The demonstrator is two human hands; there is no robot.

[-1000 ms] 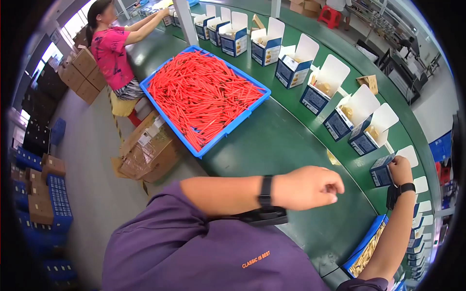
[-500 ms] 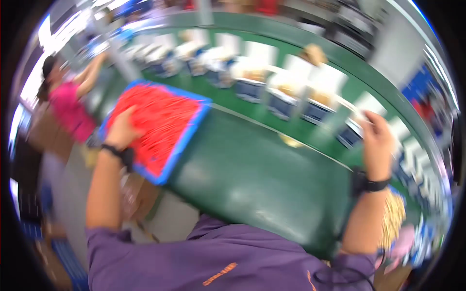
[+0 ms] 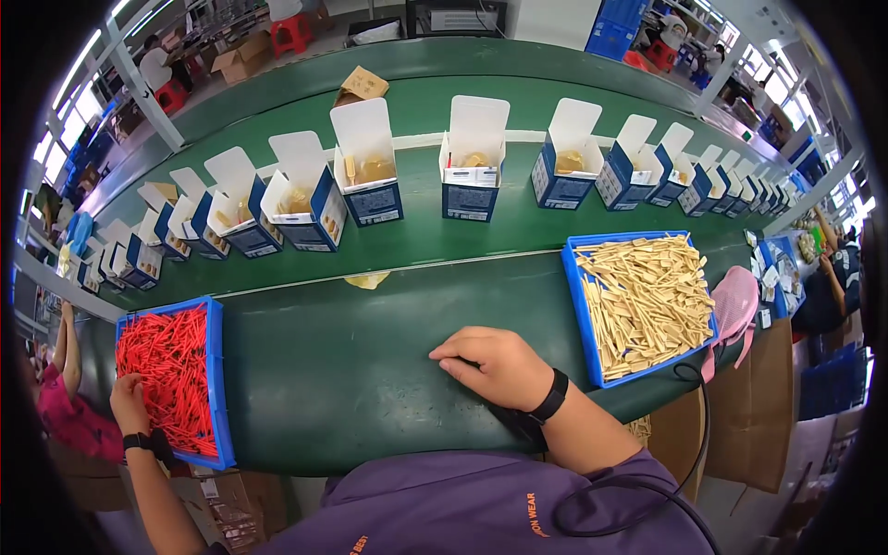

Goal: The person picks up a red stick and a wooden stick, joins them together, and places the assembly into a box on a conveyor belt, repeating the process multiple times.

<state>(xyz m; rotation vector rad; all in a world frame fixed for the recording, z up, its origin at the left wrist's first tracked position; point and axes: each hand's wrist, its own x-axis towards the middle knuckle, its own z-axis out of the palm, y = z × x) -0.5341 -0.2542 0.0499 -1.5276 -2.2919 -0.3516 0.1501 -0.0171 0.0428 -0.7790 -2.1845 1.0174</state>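
Note:
My left hand (image 3: 129, 404) is at the left edge of a heap of thin red plastic sticks (image 3: 171, 361) in a blue tray (image 3: 220, 388). Its fingers are curled together; whatever they pinch is too small to make out. Over the middle of the green bench, my right hand (image 3: 495, 365) points left with its fingers stretched out and nothing visible in them. Beyond it stands a row of open blue-and-white boxes. A red stick shows inside the middle box (image 3: 469, 202), and a pale stick stands in the box to its left (image 3: 373, 203).
At the right, a second blue tray (image 3: 585, 319) holds many small, flat, pale wooden sticks (image 3: 647, 296). A pink cloth item (image 3: 735, 301) lies beside it. A yellowish scrap (image 3: 367, 279) is by the belt's edge. A black cable (image 3: 705, 416) hangs near my right arm. Other people work at both sides.
The view has swung right and sharpened. My right hand has come down from beside the boxes to over the bench. My left hand, earlier spread on the red sticks, now has curled fingers.

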